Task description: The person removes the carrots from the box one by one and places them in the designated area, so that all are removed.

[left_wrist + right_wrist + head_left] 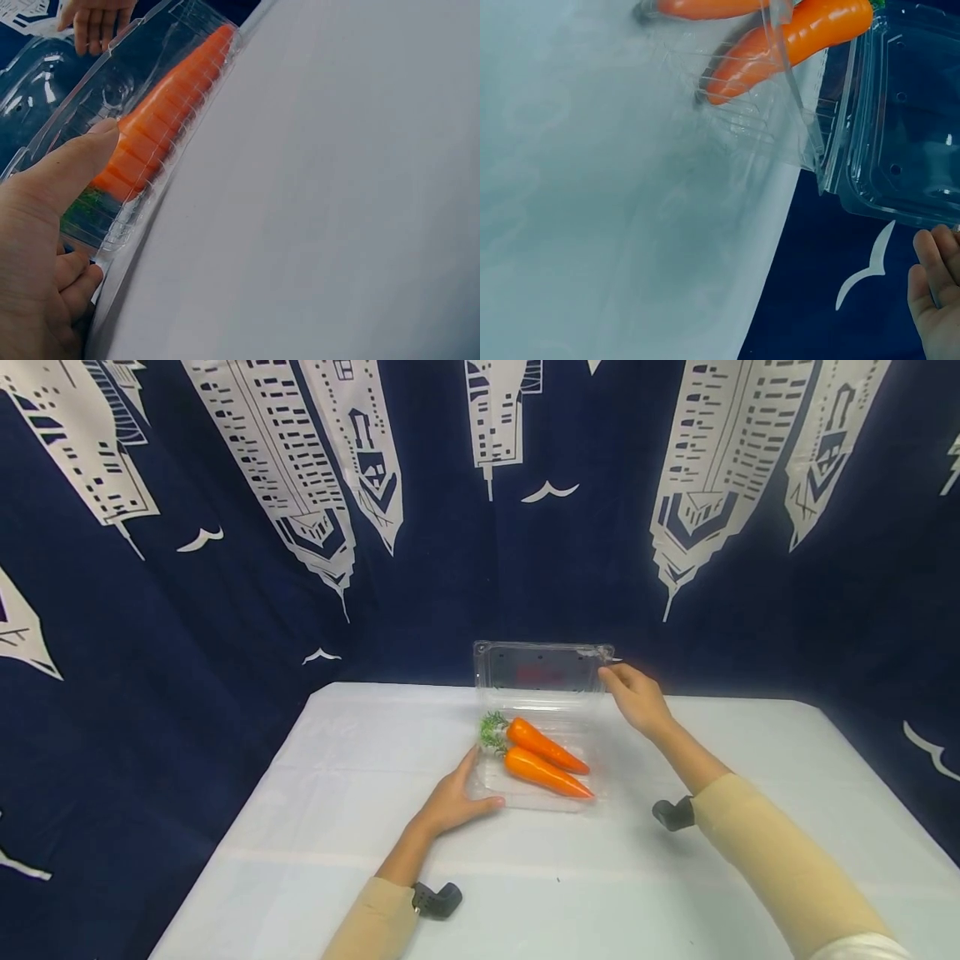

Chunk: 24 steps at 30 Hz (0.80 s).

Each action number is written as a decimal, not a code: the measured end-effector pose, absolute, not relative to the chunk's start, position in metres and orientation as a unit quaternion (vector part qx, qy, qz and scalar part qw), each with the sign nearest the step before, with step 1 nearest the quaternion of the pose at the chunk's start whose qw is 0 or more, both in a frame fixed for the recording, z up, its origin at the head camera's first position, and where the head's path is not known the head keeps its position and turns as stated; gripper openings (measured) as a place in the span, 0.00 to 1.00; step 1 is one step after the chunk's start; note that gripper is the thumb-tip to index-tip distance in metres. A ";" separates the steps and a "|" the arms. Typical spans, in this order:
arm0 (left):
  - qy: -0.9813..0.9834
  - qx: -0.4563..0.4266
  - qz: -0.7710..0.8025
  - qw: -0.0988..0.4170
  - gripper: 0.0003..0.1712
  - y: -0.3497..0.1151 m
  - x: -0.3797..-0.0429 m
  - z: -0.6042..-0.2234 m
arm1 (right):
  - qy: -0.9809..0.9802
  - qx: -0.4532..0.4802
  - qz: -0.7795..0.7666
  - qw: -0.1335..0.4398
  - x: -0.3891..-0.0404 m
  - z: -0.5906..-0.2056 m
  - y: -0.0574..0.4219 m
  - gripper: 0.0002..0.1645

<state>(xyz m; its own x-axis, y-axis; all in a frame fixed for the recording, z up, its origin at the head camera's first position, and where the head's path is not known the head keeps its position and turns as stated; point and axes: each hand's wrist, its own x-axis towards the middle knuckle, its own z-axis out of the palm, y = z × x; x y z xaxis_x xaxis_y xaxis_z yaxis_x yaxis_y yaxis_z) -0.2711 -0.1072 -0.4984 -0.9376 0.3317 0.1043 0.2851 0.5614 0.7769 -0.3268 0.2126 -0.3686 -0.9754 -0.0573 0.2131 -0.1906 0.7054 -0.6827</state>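
Observation:
A clear plastic clamshell container (540, 805) stands on the table with its lid (543, 667) raised at the back. Two orange carrots (550, 774) with green tops (492, 732) lie side by side inside it, tips toward the right. My left hand (450, 800) grips the container's near left corner. In the left wrist view its thumb (82, 161) lies over the rim, while the other fingers bend in against the outer wall. My right hand (636, 695) is at the lid's right edge, fingertips right against it and fingers fairly straight.
White covering spreads over the table (337, 760) around the container. A dark blue cloth (442, 577) with white building and bird prints hangs behind the table's back edge. Each wrist wears a small black device (437, 901).

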 end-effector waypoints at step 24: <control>0.883 0.170 0.437 0.019 0.60 -0.106 -0.271 -0.501 | -0.906 0.065 0.417 0.037 -0.344 -0.390 0.205 0.36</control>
